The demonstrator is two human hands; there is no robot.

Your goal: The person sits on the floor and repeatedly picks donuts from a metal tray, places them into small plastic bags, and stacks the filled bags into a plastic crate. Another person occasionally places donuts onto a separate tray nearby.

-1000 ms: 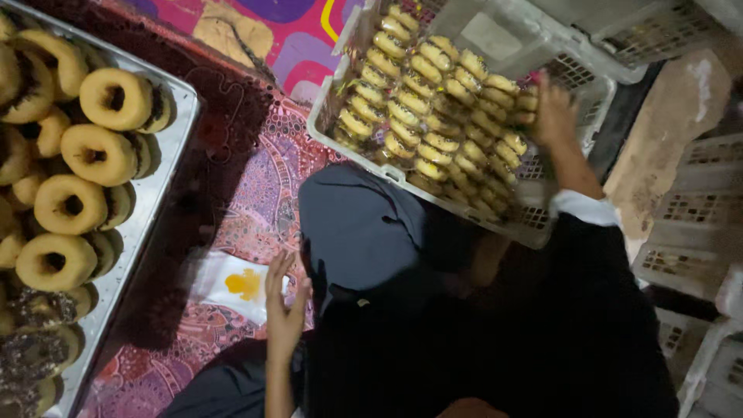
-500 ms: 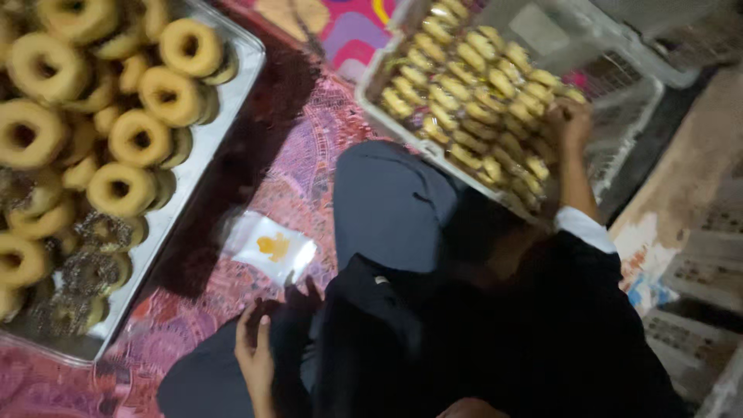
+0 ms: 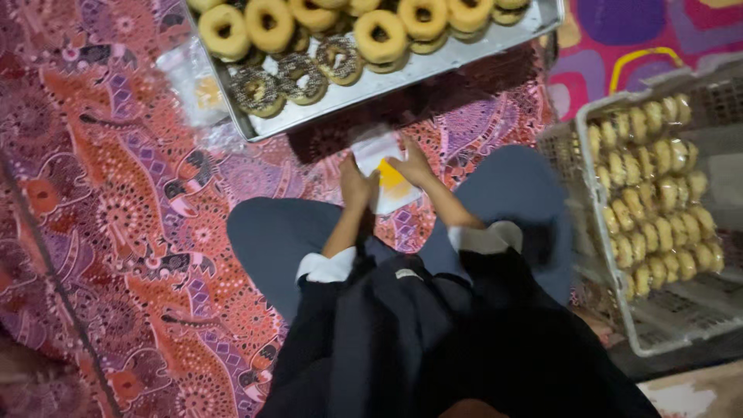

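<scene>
The thin plastic bag lies on the patterned mat, just near of the doughnut tray; a loose pinch could let it slip or crumple. Both forearms reach forward between the knees. The left hand and right hand appear closed on the bag's edges, though blur hides the fingertips.
</scene>
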